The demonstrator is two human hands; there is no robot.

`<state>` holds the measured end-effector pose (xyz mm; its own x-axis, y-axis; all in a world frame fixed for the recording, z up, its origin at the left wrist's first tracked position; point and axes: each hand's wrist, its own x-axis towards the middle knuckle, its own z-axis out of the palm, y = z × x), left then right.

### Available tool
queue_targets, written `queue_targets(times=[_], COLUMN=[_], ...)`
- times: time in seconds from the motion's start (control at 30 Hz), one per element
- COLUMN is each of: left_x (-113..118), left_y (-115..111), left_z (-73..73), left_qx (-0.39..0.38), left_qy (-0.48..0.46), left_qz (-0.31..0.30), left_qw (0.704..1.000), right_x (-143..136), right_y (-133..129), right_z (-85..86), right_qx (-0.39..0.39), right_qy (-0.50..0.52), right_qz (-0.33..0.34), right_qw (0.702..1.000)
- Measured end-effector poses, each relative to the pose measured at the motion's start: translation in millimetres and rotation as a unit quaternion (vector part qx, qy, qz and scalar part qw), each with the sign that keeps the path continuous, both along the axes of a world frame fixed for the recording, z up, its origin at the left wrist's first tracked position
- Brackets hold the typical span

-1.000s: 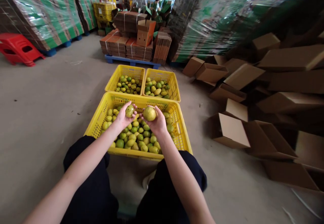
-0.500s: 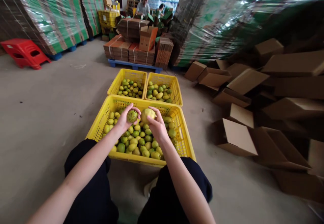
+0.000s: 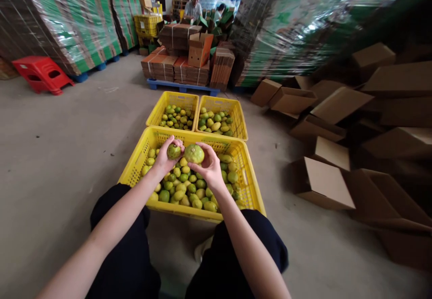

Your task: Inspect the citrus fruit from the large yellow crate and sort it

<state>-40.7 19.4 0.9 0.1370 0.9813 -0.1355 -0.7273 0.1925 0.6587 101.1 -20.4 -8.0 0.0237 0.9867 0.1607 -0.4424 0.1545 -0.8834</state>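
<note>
Left hand (image 3: 165, 158)'s curled round a spotty fruit (image 3: 173, 152), right hand (image 3: 211, 167)'s half-open with a bigger fruit (image 3: 194, 154) fingertip-held, probably keeping its top visible, both above the yellow crate (image 3: 250, 179), can't tell if they're touching.

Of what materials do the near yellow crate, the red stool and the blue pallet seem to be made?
Near yellow crate: probably moulded plastic, smooth; its walls have regular rows of openings.
Red stool: likely plastic, slight sheen; even colour and rounded cutouts suggest moulding.
Blue pallet: perhaps plastic, matt; the even blue would also fit painted wood.
</note>
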Motion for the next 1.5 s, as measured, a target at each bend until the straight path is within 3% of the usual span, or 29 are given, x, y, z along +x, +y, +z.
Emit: queue_targets(times=[0.1,0.27,0.4,0.53,0.73,1.03,1.27,1.4,1.5], left_x=[-0.6,-2.2,-2.3,-1.2,10.6,41.3,43.3,45.4,48.8], left_y=[0.2,2.2,1.4,-1.6,1.8,-0.5,-5.3,-7.2,-3.9], left_z=[-0.1,-4.0,-6.1,-3.6,-5.4,-0.7,8.9,11.0,8.2], left_qx=[-0.032,-0.155,-0.181,-0.126,-0.099,-0.029,-0.008,0.057,0.026], left_qy=[-0.003,-0.041,-0.065,-0.109,-0.185,-0.196,-0.194,-0.163,-0.158], left_qz=[0.001,-0.032,-0.078,-0.053,0.059,0.097,0.103,0.075,0.093], left_qw=[0.999,0.987,0.978,0.985,0.976,0.975,0.976,0.982,0.983], right_x=[0.8,3.0,7.7,13.6,6.5,-19.2,-24.5,-25.4,-27.5], right_y=[-0.1,4.0,10.5,17.5,21.3,28.7,27.5,27.1,31.3], right_z=[-0.1,-2.1,-3.5,-1.7,2.8,15.5,19.4,21.3,13.0], right_qx=[-0.036,-0.210,-0.241,-0.233,-0.172,-0.079,-0.016,-0.016,-0.057], right_qy=[0.012,0.083,0.178,0.269,0.306,0.295,0.353,0.365,0.367], right_qz=[0.004,0.135,0.087,0.040,0.029,-0.067,-0.028,-0.023,-0.056], right_qw=[0.999,0.965,0.950,0.934,0.936,0.950,0.935,0.931,0.927])
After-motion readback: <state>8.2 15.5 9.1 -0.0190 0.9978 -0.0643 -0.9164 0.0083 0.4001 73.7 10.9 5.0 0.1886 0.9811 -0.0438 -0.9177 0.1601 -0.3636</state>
